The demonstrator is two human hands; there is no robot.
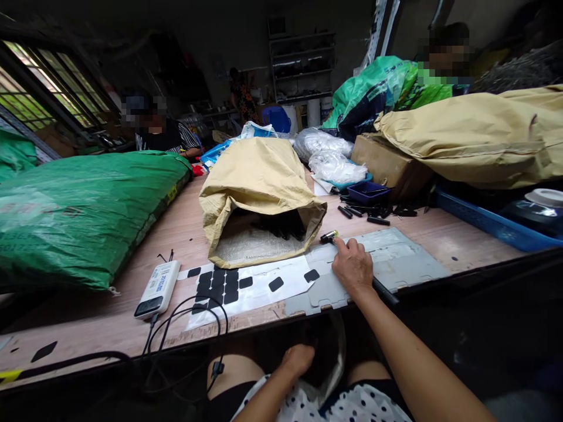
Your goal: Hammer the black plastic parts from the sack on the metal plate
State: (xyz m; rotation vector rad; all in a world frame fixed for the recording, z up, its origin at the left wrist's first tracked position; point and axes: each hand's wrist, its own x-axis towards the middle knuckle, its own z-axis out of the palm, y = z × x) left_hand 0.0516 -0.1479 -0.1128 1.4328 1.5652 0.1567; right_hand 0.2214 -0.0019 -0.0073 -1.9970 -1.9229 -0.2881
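Note:
My right hand (353, 265) is closed around a small hammer (385, 291), over a grey board (409, 258) at the table's front edge. The hammer's head (329, 236), with a yellowish face, sticks out beyond my fingers, and its black handle shows behind the hand. Below the table edge my left hand (299, 358) is curled over my lap, beside a pale-rimmed bag or container (338, 357). Its fingertips fade into dark, so what they hold is hidden. Left of the board lies a white sheet (259, 299) with several black rounded-square pads (217, 287).
A tan sack (259, 170) opens toward me, dark pieces inside. A white power bank (157, 290) with looping cables stands left, near a green sack (83, 217). Black rods (378, 221), a purple tray (368, 192) and a blue tray (492, 220) lie right. Other people sit behind.

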